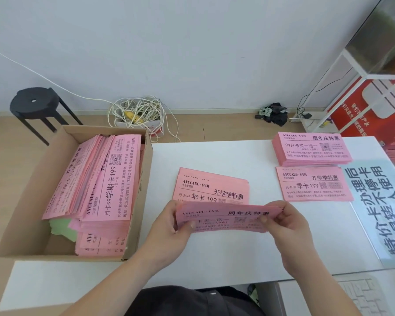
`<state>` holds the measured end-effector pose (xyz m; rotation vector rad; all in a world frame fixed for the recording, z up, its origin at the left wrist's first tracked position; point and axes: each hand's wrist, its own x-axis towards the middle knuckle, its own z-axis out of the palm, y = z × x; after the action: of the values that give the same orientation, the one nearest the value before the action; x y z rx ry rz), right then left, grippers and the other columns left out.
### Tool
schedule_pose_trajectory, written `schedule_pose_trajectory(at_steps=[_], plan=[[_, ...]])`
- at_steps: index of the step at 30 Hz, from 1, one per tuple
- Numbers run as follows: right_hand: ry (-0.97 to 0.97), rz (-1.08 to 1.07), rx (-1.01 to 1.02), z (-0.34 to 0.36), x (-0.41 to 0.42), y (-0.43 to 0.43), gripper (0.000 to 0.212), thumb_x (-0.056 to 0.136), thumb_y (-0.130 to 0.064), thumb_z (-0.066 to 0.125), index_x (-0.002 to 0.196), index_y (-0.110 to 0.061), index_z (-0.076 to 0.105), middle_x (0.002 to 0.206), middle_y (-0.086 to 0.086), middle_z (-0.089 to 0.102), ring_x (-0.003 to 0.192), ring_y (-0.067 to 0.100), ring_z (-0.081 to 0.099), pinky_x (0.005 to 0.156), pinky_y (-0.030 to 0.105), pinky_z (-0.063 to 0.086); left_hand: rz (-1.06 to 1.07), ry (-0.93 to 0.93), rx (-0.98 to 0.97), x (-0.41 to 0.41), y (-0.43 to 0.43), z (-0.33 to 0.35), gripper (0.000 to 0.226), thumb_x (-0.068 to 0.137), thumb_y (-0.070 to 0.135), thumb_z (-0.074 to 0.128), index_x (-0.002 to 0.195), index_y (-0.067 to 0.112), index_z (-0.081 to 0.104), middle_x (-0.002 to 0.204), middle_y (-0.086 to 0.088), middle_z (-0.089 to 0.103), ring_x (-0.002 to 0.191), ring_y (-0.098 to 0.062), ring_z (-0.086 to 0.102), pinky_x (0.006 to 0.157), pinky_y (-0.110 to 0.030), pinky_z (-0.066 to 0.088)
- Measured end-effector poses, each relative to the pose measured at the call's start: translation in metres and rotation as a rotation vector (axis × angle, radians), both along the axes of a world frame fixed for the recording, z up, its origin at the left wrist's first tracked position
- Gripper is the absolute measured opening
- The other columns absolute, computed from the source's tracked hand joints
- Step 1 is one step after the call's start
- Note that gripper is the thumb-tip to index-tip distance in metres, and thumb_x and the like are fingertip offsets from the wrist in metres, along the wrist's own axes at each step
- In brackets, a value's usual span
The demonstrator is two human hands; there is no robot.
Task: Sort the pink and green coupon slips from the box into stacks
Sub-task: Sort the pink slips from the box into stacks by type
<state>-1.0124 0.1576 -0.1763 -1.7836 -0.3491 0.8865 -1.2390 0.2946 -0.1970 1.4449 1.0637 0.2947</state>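
Held: a thin bundle of pink slips [226,218], print side up, lies level above the tabletop [214,258] just in front of the person, its long edge running left to right.
Left grip: the left hand [167,226] pinches the bundle's left end, thumb on the printed face and fingers curled underneath.
Right grip: the right hand [287,224] pinches the right end the same way, thumb on top.
Just beyond: a centre pile [211,188] of pink slips lies flat with uneven edges; the bundle hides its near edge.
Far right: a thick far stack [310,149] sits at the tabletop's far edge, with a thinner near stack [314,184] just in front of it, both squared.
Left: a cardboard box [32,201] holds leaning pink slips; a few green slips [62,229] show beneath them at the near side.
Open room: bare white surface lies between the box and the centre pile, between that pile and the right stacks, and from the hands to the near edge.
Right edge: a printed sheet [374,213] with large characters lies just beside the near stack.
Floor beyond: a black stool [34,103] and a coiled white cable [137,112] by the wall.
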Motion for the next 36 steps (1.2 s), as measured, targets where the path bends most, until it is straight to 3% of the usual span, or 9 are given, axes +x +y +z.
schedule_pose_trajectory(at_steps=[5,11,14,16,19,23,28,32,36], plan=[[-0.058,0.073,-0.067,-0.018,-0.011,-0.013,0.027,0.092,0.01,0.062,0.098,-0.015,0.068,0.094,0.001,0.077,0.092,0.016,0.071,0.084,0.033,0.05,0.052,0.028,0.017,-0.006,-0.012,-0.011,0.017,0.095,0.012,0.069,0.099,0.023,0.057,0.099,0.013,0.071,0.1,-0.009,0.066,0.082,-0.023,0.056],[-0.104,0.024,-0.132,-0.031,-0.028,-0.012,0.036,0.094,0.006,0.06,0.108,-0.026,0.065,0.102,-0.012,0.076,0.099,0.006,0.07,0.09,0.032,0.052,0.029,0.093,0.059,-0.006,-0.025,-0.022,0.04,0.099,0.014,0.061,0.122,0.045,0.053,0.117,0.028,0.067,0.115,0.005,0.06,0.099,-0.026,0.051],[-0.123,-0.023,-0.162,-0.033,-0.034,-0.005,0.032,0.097,0.003,0.057,0.106,-0.028,0.061,0.099,-0.01,0.075,0.097,0.007,0.069,0.085,0.028,0.052,0.04,0.111,0.06,0.001,-0.027,-0.024,0.038,0.103,0.015,0.054,0.126,0.045,0.049,0.123,0.026,0.065,0.119,0.004,0.058,0.104,-0.028,0.05],[-0.144,-0.049,-0.187,-0.03,-0.032,-0.001,0.029,0.098,0.001,0.055,0.103,-0.026,0.061,0.097,-0.008,0.075,0.095,0.01,0.07,0.079,0.027,0.053,0.077,0.09,0.061,0.007,-0.023,-0.02,0.038,0.104,0.011,0.05,0.127,0.042,0.051,0.122,0.025,0.066,0.117,0.007,0.059,0.102,-0.021,0.049],[-0.124,-0.015,-0.211,-0.023,-0.024,0.001,0.028,0.099,0.0,0.053,0.105,-0.026,0.063,0.097,-0.007,0.076,0.093,0.011,0.072,0.083,0.035,0.058,0.108,0.048,0.072,0.013,-0.012,-0.009,0.038,0.104,0.007,0.051,0.123,0.039,0.055,0.118,0.024,0.067,0.108,0.013,0.059,0.087,-0.005,0.048],[-0.063,-0.012,-0.228,-0.017,-0.015,0.008,0.028,0.1,-0.001,0.052,0.108,-0.025,0.062,0.1,-0.003,0.076,0.097,0.017,0.073,0.087,0.043,0.06,0.134,0.006,0.108,0.022,-0.001,-0.001,0.044,0.101,0.005,0.055,0.12,0.045,0.058,0.113,0.024,0.07,0.104,0.01,0.062,0.082,-0.004,0.05],[-0.004,-0.074,-0.233,-0.014,-0.014,0.015,0.028,0.1,0.001,0.049,0.11,-0.022,0.062,0.105,0.002,0.074,0.099,0.021,0.071,0.091,0.048,0.059,0.09,-0.019,0.134,0.027,0.005,-0.008,0.049,0.097,0.003,0.058,0.126,0.042,0.063,0.12,0.016,0.069,0.112,-0.002,0.066,0.096,-0.026,0.057],[-0.025,-0.102,-0.233,-0.008,-0.012,0.018,0.03,0.099,0.002,0.048,0.108,-0.021,0.064,0.101,-0.001,0.075,0.095,0.018,0.072,0.078,0.035,0.059,0.045,0.071,0.181,0.036,0.009,-0.018,0.065,0.095,0.01,0.064,0.149,0.04,0.045,0.13,0.018,0.052,0.123,-0.002,0.053,0.106,-0.032,0.05],[-0.045,-0.102,-0.233,-0.003,-0.007,0.02,0.031,0.099,0.002,0.047,0.108,-0.023,0.064,0.099,-0.002,0.075,0.093,0.016,0.073,0.073,0.03,0.058,0.033,0.071,0.206,0.047,0.011,-0.017,0.06,0.091,0.01,0.066,0.135,0.047,0.049,0.127,0.018,0.051,0.119,-0.004,0.054,0.102,-0.032,0.05]])
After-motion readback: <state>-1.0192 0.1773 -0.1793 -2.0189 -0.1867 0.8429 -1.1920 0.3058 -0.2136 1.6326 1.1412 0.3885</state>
